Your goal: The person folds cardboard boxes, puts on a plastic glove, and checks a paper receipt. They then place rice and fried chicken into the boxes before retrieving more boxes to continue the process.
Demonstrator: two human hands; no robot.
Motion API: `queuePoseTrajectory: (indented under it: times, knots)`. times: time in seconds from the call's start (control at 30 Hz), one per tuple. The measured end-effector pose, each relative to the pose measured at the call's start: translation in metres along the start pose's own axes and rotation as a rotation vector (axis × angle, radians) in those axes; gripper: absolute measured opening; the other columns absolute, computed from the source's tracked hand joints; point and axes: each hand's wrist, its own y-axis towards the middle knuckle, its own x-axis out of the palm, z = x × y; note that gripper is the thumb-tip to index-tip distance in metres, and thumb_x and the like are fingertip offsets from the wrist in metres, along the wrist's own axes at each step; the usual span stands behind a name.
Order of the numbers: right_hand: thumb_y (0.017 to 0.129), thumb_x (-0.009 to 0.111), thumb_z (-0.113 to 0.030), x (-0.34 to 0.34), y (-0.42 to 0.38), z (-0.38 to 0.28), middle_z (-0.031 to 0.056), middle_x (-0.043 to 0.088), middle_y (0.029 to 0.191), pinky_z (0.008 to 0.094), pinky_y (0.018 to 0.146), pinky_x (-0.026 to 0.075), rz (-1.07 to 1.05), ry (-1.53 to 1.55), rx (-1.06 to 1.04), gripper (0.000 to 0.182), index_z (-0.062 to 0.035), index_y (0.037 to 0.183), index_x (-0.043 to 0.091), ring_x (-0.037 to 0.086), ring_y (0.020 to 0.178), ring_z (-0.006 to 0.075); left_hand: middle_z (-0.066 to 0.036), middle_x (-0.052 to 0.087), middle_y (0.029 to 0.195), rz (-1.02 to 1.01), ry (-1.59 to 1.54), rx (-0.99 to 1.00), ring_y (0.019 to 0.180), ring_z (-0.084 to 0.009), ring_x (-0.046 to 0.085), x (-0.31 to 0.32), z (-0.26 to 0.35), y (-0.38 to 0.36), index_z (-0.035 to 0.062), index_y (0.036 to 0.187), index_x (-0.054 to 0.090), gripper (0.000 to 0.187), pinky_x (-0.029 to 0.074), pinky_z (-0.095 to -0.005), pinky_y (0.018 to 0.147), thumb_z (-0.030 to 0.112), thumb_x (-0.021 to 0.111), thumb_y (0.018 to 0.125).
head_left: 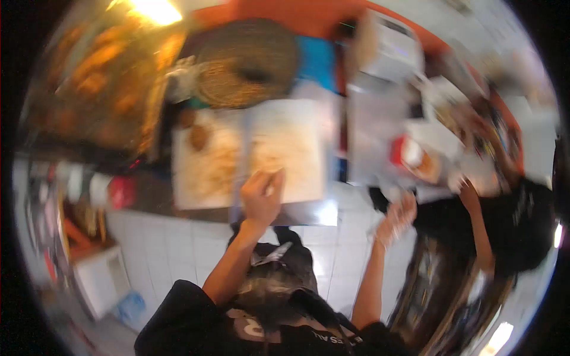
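My left hand (263, 194) is bare and closed, its fingers curled together over the near part of two white sheets or boards (309, 124) lying side by side. Whatever it holds, if anything, is hidden. Brown crumbs and stains are spread over both white surfaces. A brown lump of food (199, 137) lies at the upper left of them. My right hand (396, 219), in a clear plastic glove, is off to the right over the floor, away from the counter's edge. Motion blur hides how its fingers are set.
Behind the boards sits a large round pan (276, 44) with brown bits. A lit display case (89, 113) of fried-looking food stands left. A person in black (504, 219) works at the right, close to my right hand, near a red and white container (411, 155).
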Motion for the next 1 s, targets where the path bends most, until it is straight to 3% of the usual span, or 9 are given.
queuePoseTrajectory:
  times: [0.2, 0.4, 0.63, 0.7, 0.77, 0.83, 0.93, 0.97, 1.0]
  knots:
    - [0.100, 0.065, -0.010, 0.070, -0.121, -0.062, 0.0146, 0.063, 0.131, 0.0373, 0.104, 0.050, -0.151, -0.030, 0.058, 0.042, -0.0013, 0.140, 0.053, 0.060, 0.122, 0.0258, -0.016, 0.064, 0.112, 1.281, 0.247, -0.357, 0.097, -0.0260, 0.059, -0.392, -0.253, -0.067, -0.0031, 0.115, 0.063, 0.044, 0.048, -0.0387, 0.088, 0.036, 0.071, 0.097]
    - [0.098, 0.067, -0.022, 0.254, -0.344, -0.254, 0.0188, 0.071, 0.115, 0.0430, 0.099, 0.050, -1.309, 0.076, -0.019, 0.036, -0.0062, 0.130, 0.065, 0.067, 0.111, 0.0334, -0.023, 0.064, 0.126, 0.708, 0.357, -0.565, 0.117, -0.0353, 0.062, -0.606, -0.440, -0.005, -0.0068, 0.131, 0.058, 0.067, 0.046, -0.0427, 0.100, 0.047, 0.070, 0.092]
    - [0.102, 0.055, -0.035, 0.488, -0.543, -0.301, 0.0238, 0.064, 0.131, 0.0491, 0.106, 0.046, -1.550, -0.110, -0.298, 0.051, -0.0030, 0.142, 0.050, 0.058, 0.128, 0.0402, -0.032, 0.063, 0.125, 0.003, 0.310, -0.701, 0.118, -0.0432, 0.062, -0.623, -0.480, 0.018, -0.0035, 0.133, 0.059, 0.059, 0.047, -0.0482, 0.100, 0.045, 0.061, 0.099]
    - [0.100, 0.056, -0.032, 0.491, -0.548, -0.338, 0.0264, 0.063, 0.126, 0.0532, 0.105, 0.045, -1.446, -0.332, -0.161, 0.048, -0.0003, 0.135, 0.052, 0.058, 0.126, 0.0424, -0.035, 0.061, 0.125, 0.126, 0.485, -0.359, 0.119, -0.0493, 0.058, -0.607, -0.491, -0.003, -0.0048, 0.133, 0.057, 0.056, 0.045, -0.0519, 0.099, 0.043, 0.054, 0.103]
    - [0.098, 0.057, -0.031, 0.492, -0.556, -0.341, 0.0277, 0.063, 0.124, 0.0552, 0.105, 0.045, -1.358, -0.451, -0.072, 0.046, 0.0010, 0.132, 0.053, 0.058, 0.125, 0.0434, -0.031, 0.050, 0.146, 0.024, 0.371, -0.577, 0.137, -0.0422, 0.048, -0.604, -0.455, -0.016, -0.0017, 0.149, 0.045, 0.052, 0.039, -0.0445, 0.114, 0.028, 0.051, 0.107]
    - [0.095, 0.056, -0.018, 0.496, -0.566, -0.303, 0.0286, 0.064, 0.118, 0.0556, 0.096, 0.051, -1.534, -0.591, -0.690, 0.038, 0.0030, 0.127, 0.053, 0.063, 0.115, 0.0439, -0.031, 0.051, 0.146, -0.017, 0.583, -0.475, 0.136, -0.0458, 0.047, -0.592, -0.460, -0.044, -0.0026, 0.149, 0.045, 0.048, 0.039, -0.0475, 0.114, 0.024, 0.047, 0.109]
    - [0.095, 0.055, -0.018, 0.450, -0.549, -0.288, 0.0321, 0.066, 0.111, 0.0543, 0.088, 0.055, -1.471, -0.297, -0.309, 0.046, 0.0057, 0.133, 0.055, 0.067, 0.103, 0.0446, -0.030, 0.047, 0.150, 0.175, 0.408, -0.328, 0.133, -0.0486, 0.048, -0.569, -0.455, -0.099, 0.0009, 0.144, 0.053, 0.040, 0.039, -0.0504, 0.114, 0.018, 0.047, 0.108]
    - [0.093, 0.054, -0.015, 0.440, -0.554, -0.264, 0.0311, 0.067, 0.109, 0.0547, 0.086, 0.055, -1.442, -0.253, -0.386, 0.044, 0.0032, 0.134, 0.055, 0.068, 0.096, 0.0446, -0.033, 0.057, 0.139, 0.173, 0.776, -0.116, 0.123, -0.0445, 0.059, -0.560, -0.397, -0.107, -0.0072, 0.146, 0.048, 0.052, 0.048, -0.0467, 0.102, 0.029, 0.043, 0.109]
    - [0.094, 0.053, -0.014, 0.445, -0.588, -0.207, 0.0306, 0.067, 0.111, 0.0549, 0.085, 0.056, -1.257, -0.394, -0.782, 0.046, -0.0016, 0.138, 0.053, 0.068, 0.095, 0.0457, -0.034, 0.059, 0.135, 0.231, 0.443, -0.458, 0.121, -0.0447, 0.061, -0.551, -0.375, -0.123, -0.0087, 0.146, 0.047, 0.054, 0.048, -0.0474, 0.101, 0.031, 0.043, 0.109]
